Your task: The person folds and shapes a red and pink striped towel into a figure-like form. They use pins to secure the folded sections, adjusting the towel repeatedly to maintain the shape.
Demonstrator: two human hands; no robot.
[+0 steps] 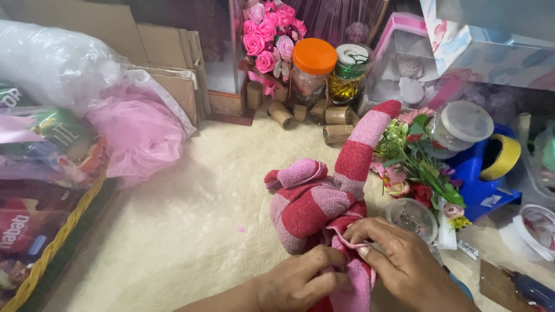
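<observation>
Striped pink-red towel (324,202) folded, left hand (300,283) and right hand (404,263) fingers pinching its edge, lower end seemingly hidden

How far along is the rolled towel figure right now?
Already done: most of the red and pink striped towel is rolled and folded into a bundled shape, with one rolled end sticking up and a small roll at its side. In hand: the left hand and right hand pinch and tuck the pink edge at the bottom. Left: that lower edge is still loose.
</observation>
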